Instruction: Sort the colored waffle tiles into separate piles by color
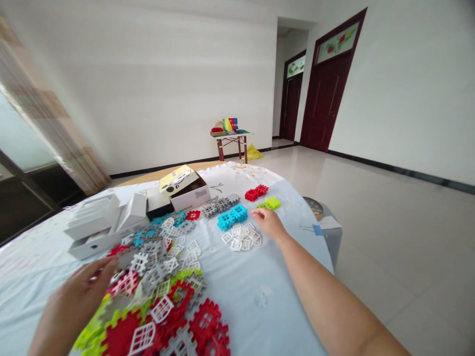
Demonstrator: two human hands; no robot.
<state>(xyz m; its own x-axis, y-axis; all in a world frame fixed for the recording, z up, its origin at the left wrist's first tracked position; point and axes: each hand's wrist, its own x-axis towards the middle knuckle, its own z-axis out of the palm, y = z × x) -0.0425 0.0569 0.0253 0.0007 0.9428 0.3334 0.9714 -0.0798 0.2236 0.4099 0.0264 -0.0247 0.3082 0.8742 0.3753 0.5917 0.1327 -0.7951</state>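
Observation:
My left hand [76,299] is over the near left part of a mixed pile of plastic interlocking blocks [128,324], slightly blurred, fingers stretched out above red and grey pieces. Past the middle of the table, my right hand [270,223] has its thumb and fingers drawn together; whatever they hold, if anything, is hidden. Close to its fingertips lie a lime-green stack of blocks [272,203], a blue group [232,217] and a cluster of white window pieces [243,236]. A red group [257,193] and a grey row [220,205] sit farther back.
White boxes [94,217] stand at the table's left, beside an open box with a yellow lid [180,180]. At the right edge is a stool-like stand [330,225] under cloth. A small table [232,133] with items stands by the wall.

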